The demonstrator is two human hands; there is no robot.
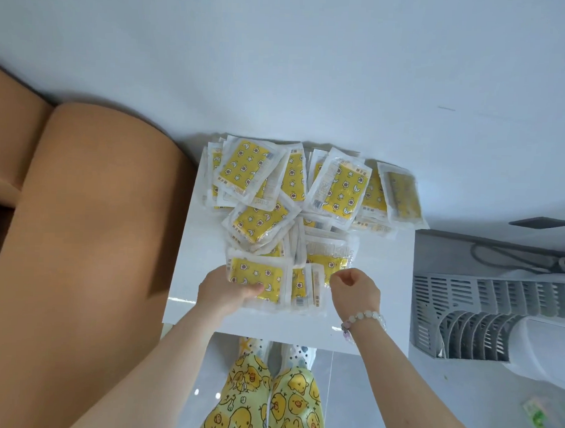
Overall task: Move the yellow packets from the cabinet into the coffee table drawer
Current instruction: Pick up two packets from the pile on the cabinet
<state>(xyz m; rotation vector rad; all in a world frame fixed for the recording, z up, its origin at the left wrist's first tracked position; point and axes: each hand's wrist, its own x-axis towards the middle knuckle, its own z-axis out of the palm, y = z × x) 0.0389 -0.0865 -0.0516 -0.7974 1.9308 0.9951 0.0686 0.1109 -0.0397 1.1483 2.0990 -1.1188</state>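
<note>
We are looking down at the yellow packets [294, 195] lying heaped on the white bench [384, 281]. Our left hand [227, 292] is gripping the nearest packet [256, 278], thumb clamped on top. Our right hand [355, 293] is curling its fingers just beside it; whether they are pinching a wrapper, we cannot tell.

At least ten yellow packets [244, 174], two hands [225, 295] [357, 291], one bracelet [365, 316]

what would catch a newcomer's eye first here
A heap of yellow packets covers the white cabinet top at centre. At its near edge the left hand holds one packet, the right hand curls beside it. A tan sofa fills the left.
</note>
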